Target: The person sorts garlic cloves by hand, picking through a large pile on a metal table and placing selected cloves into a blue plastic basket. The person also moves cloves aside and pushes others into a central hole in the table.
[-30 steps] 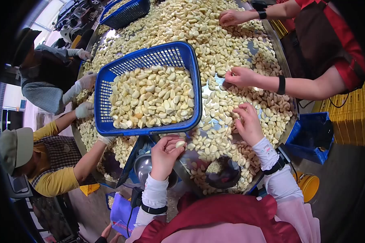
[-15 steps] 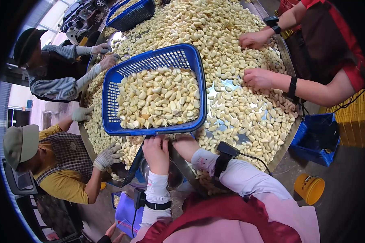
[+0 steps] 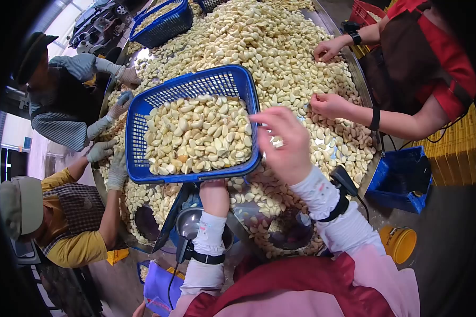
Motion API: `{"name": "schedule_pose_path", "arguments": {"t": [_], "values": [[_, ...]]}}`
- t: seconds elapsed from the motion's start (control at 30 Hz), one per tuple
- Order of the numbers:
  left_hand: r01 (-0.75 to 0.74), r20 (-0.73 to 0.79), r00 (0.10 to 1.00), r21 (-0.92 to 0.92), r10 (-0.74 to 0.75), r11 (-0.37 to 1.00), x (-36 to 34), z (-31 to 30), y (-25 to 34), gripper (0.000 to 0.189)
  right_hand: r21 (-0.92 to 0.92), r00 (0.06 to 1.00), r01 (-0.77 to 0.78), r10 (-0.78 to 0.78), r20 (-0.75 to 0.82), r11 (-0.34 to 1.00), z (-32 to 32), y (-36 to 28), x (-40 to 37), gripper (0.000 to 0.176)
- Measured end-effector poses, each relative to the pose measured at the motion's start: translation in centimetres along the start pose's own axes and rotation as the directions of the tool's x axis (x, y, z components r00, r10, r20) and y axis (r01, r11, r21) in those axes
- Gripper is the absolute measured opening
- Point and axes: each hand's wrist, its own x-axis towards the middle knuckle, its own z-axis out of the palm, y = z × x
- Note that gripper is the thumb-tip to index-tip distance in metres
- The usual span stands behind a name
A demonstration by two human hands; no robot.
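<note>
A blue plastic basket, filled with peeled garlic cloves, stands tilted toward me over the table. My left hand reaches under its near rim, so the fingers are hidden beneath the basket. At the basket's right side hovers my right hand, slightly smeared by motion. Its fingers are apart and hold nothing, the fingertips right by the rim. Below it, loose garlic cloves lie around a round opening in the table's near edge. A metal bowl sits just left of my left forearm.
A large heap of garlic cloves covers the metal table. Co-workers' hands work at the right, gloved hands at the left. Another blue basket stands at the far left. A blue crate and yellow bucket are right.
My right hand has come out from under the basket's near edge and risen to its right side. My left hand has slid further under the rim. The basket appears slightly lower and further left.
</note>
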Motion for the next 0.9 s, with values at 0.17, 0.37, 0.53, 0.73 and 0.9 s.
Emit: {"name": "schedule_pose_path", "arguments": {"t": [0.17,0.37,0.53,0.73,0.9], "values": [[0.048,0.126,0.992,-0.458,0.011,0.887,-2.4,-0.1,6.9,0.018,-0.282,0.828,-0.260,0.364,0.426,0.923,-2.9,2.7,-10.7,0.014],[0.138,-0.116,0.987,0.284,-0.109,0.949,-0.2,-1.7,3.7,0.015,-0.241,0.761,-0.243,0.339,0.553,0.940,-1.7,3.1,-14.6,0.017],[0.067,-0.055,0.997,0.453,-0.048,0.889,0.3,1.3,-0.9,0.014,-0.346,0.791,-0.281,0.420,0.445,0.895,-4.1,4.7,-13.0,0.014],[-0.009,-0.027,0.999,0.297,0.018,0.955,0.2,-1.4,0.6,0.007,-0.856,0.634,-0.176,0.721,0.280,0.487,-8.5,10.2,-10.1,0.085],[-0.032,-0.177,0.984,-0.025,0.027,0.999,1.2,-13.3,9.2,0.017,-0.761,0.572,-0.089,0.658,0.490,0.643,-2.4,9.3,-11.3,0.098]]}}
